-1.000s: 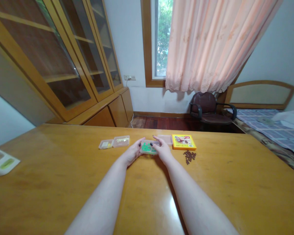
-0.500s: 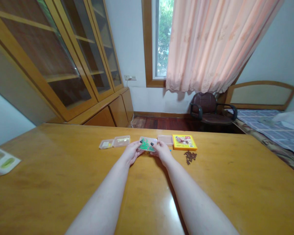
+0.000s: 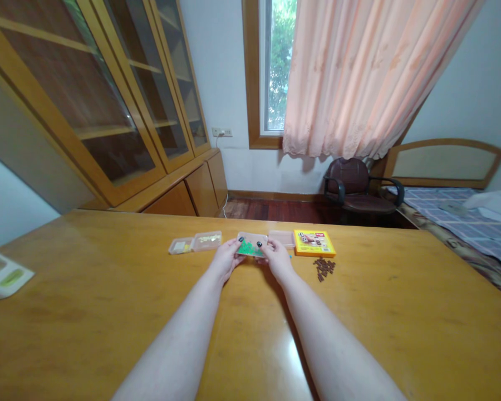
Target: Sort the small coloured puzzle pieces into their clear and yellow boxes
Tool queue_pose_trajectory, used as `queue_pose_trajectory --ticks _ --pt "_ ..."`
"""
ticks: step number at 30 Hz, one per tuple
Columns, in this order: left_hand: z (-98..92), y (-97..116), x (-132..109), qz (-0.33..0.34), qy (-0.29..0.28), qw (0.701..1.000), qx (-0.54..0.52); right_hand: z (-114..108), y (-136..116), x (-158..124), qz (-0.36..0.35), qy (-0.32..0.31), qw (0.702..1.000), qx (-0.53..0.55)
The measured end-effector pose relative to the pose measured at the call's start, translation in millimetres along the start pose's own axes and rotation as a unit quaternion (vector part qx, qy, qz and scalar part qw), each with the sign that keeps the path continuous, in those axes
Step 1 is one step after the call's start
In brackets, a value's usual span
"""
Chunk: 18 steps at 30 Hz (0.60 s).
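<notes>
Over on the bench (image 3: 250, 340), a clear box (image 3: 253, 237) sits between the person's two hands, towards the far edge. The left hand (image 3: 226, 259) has it by the left end and the right hand (image 3: 277, 258) by the right, each grip clamped on it, dark-nailed thumbs on the face turned up to the person. Inside are green bits (image 3: 249, 248), bunched in the lower part; whether the box's underside touches the bench I can't tell.

Left of the hands lies a clear case (image 3: 198, 243) in two parts, end to end; the larger part holds pale bits (image 3: 209, 238), the smaller something pale and yellowish, too small to make out. Just beyond the right hand is a clear tray (image 3: 284, 238), partly covered by that hand, its other end up against a yellow pack (image 3: 314, 243). Brown pieces (image 3: 324, 268) lie loose in a heap on the near side of the pack, and a tiny blue bit (image 3: 291, 257) shows beside the right hand.

Half a second ago the green bits were spread further up the box; now they have slid down together. A second ago the right fingers reached over the far side; now they are tucked under.
</notes>
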<state>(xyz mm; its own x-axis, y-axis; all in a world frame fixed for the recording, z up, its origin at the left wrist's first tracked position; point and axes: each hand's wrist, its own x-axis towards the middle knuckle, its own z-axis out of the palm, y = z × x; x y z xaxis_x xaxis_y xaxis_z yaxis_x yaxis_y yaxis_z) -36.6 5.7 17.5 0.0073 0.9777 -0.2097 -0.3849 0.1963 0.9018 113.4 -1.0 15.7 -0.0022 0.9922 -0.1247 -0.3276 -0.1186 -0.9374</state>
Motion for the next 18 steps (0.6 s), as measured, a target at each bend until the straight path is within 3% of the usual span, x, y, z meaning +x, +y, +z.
queue_pose_trajectory --ticks 5,9,11,14,16,18 --pt "-11.7 0.2 9.4 0.056 0.106 0.986 0.117 -6.7 3.7 6.1 -0.015 0.054 0.998 0.004" --pt "-23.9 -0.3 17.2 0.119 0.170 0.945 0.253 -11.4 2.9 8.0 -0.051 0.088 0.995 -0.006" --pt "-25.7 0.7 16.3 0.163 0.202 0.895 0.362 -12.3 2.2 7.9 -0.069 0.094 0.993 -0.018" --pt "-17.9 3.3 5.8 0.244 0.223 0.782 0.529 -12.6 1.4 7.5 -0.079 0.101 0.991 -0.027" --pt "-6.4 3.4 -5.4 0.277 0.197 0.713 0.613 -12.5 1.0 7.2 -0.077 0.106 0.991 -0.032" --pt "6.5 0.8 -16.8 0.273 0.146 0.665 0.680 -12.6 0.7 7.0 -0.077 0.107 0.991 -0.038"
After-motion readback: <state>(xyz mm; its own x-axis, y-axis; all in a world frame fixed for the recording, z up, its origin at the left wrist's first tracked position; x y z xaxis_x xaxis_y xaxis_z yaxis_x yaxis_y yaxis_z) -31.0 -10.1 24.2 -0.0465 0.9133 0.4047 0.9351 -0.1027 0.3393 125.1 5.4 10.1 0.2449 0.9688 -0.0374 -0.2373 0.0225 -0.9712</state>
